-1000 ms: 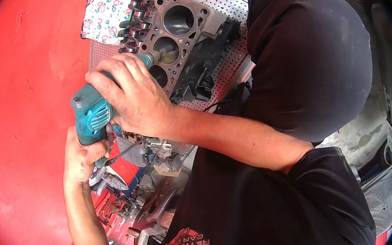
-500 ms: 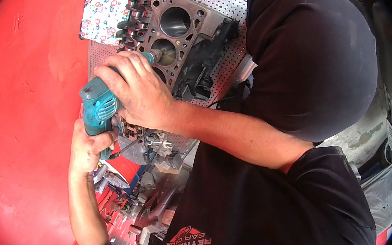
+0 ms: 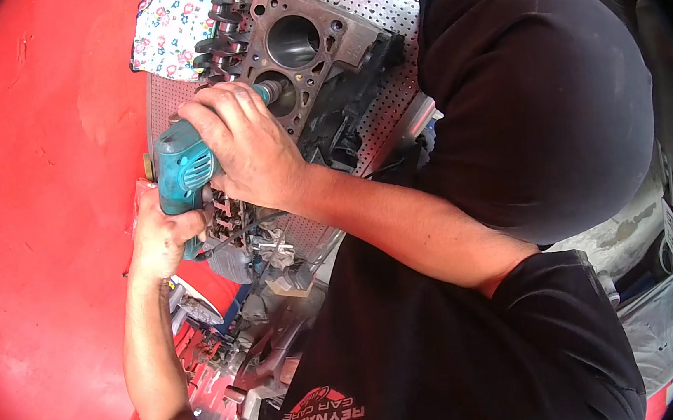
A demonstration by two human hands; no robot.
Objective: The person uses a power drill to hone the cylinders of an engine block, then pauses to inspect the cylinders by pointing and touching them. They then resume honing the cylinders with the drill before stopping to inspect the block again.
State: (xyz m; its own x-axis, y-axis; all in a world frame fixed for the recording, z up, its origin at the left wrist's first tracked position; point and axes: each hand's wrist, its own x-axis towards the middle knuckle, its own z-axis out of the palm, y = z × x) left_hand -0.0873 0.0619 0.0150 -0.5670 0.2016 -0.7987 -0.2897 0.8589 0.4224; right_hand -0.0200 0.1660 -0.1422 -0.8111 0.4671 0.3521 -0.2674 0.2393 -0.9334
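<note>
A teal power drill (image 3: pixel 181 159) is held in both hands. My left hand (image 3: pixel 161 238) is closed around its handle near the trigger. From the other side, my right hand (image 3: pixel 255 149) wraps over the top of its body. The drill's chuck (image 3: pixel 269 91) points into a cylinder bore (image 3: pixel 283 104) of a grey metal engine block (image 3: pixel 355 42); whatever is fitted in the chuck is mostly hidden. Another round bore (image 3: pixel 293 41) lies open beside it. A crankshaft (image 3: pixel 222 40) rests along the block's left side.
The block lies on a perforated metal surface (image 3: pixel 401 16). A floral cloth (image 3: pixel 175 29) is at the top left, beside a large red panel (image 3: pixel 31 228). Metal engine parts (image 3: pixel 279 254) clutter the area below the drill. A big rounded black fabric shape (image 3: pixel 540 104) fills the right.
Both hands and the drill have shifted right, bringing the chuck closer to the bore, and less of the shaft shows. The view has moved slightly.
</note>
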